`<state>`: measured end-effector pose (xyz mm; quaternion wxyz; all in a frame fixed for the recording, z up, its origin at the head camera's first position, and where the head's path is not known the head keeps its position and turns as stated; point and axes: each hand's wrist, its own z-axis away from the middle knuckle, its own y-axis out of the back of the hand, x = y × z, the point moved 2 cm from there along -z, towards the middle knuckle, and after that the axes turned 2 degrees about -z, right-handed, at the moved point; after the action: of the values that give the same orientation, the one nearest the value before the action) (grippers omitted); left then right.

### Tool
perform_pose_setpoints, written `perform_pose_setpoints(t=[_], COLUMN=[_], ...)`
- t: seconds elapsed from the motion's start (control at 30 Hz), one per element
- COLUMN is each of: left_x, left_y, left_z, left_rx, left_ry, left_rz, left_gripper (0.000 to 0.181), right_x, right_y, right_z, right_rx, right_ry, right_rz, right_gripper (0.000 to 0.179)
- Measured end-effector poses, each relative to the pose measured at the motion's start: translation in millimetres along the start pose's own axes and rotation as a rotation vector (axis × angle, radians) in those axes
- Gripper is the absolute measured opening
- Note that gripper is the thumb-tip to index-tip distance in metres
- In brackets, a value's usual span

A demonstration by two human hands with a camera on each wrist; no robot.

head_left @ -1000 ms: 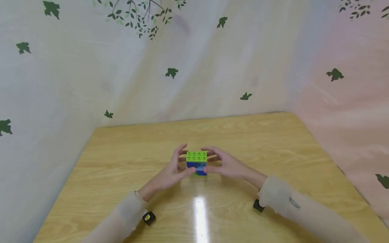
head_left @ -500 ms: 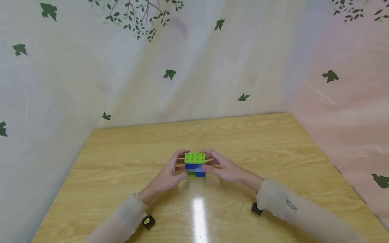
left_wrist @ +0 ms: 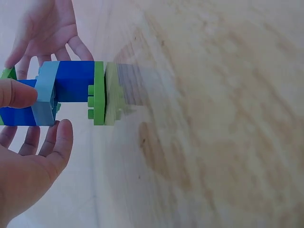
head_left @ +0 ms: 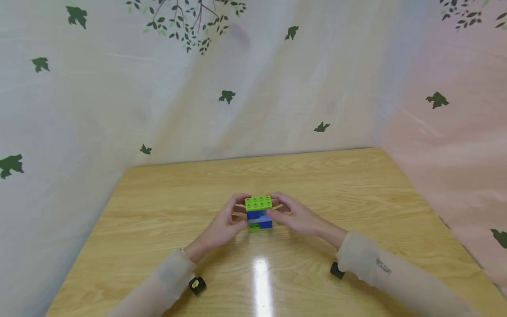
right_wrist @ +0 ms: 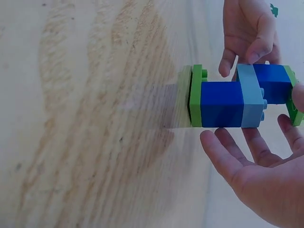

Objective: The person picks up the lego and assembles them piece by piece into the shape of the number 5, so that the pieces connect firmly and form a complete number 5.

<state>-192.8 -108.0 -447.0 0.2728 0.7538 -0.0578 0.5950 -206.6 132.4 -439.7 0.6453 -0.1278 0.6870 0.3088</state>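
Observation:
A stack of toy building bricks [head_left: 253, 215] stands upright on the table between both hands. Its top is a lime green plate [head_left: 258, 203] with studs facing up. Below come a dark blue brick [left_wrist: 76, 80], a light blue plate [right_wrist: 251, 95], a second dark blue brick [right_wrist: 222, 104] and a green base plate [left_wrist: 99, 95] on the tabletop. The left hand [head_left: 222, 226] grips the stack's left side, thumb in front near the light blue plate. On the right side, the right hand [head_left: 303, 218] holds it with the thumb near the upper part and fingers behind.
The wooden table [head_left: 317, 176] reflects the stack and a bright strip of light. A cloth backdrop [head_left: 257, 66] with leaf and bird prints hangs behind and along the sides. Small black devices [head_left: 197, 285] sit at both sleeve cuffs.
The left hand's fingertips have drawn in against the stack, and its thumb has pulled back to the left edge. The right thumb has risen slightly up the front. The stack is turned slightly.

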Motion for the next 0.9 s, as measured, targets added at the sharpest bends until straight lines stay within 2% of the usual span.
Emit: perform_pose_setpoints(t=[0.17,0.27,0.47,0.7,0.9], left_x=[3.0,5.4,10.9,11.3,8.7], left_y=[-1.6,1.7,6.5,9.2,13.2], left_z=[-5.0,-4.0,-9.1,-20.8,-23.3], left_rx=[0.000,0.019,0.023,0.029,0.019], left_ry=[-0.011,0.006,0.054,0.093,0.130], left_rz=[0.011,0.014,0.026,0.140,0.170], left_gripper=[0.063,0.061,0.061,0.060,0.061], right_x=[-7.3,-10.3,-13.2,-12.4,-10.8], right_y=[6.7,8.1,13.5,25.4,27.3], right_z=[0.0,-4.6,-8.8,-19.8,-31.5], right_rx=[0.052,0.045,0.060,0.071,0.056], right_ry=[-0.006,-0.005,-0.077,-0.121,-0.152], right_rz=[0.017,-0.005,-0.028,-0.055,-0.059], right_gripper=[0.046,0.048,0.057,0.062,0.062])
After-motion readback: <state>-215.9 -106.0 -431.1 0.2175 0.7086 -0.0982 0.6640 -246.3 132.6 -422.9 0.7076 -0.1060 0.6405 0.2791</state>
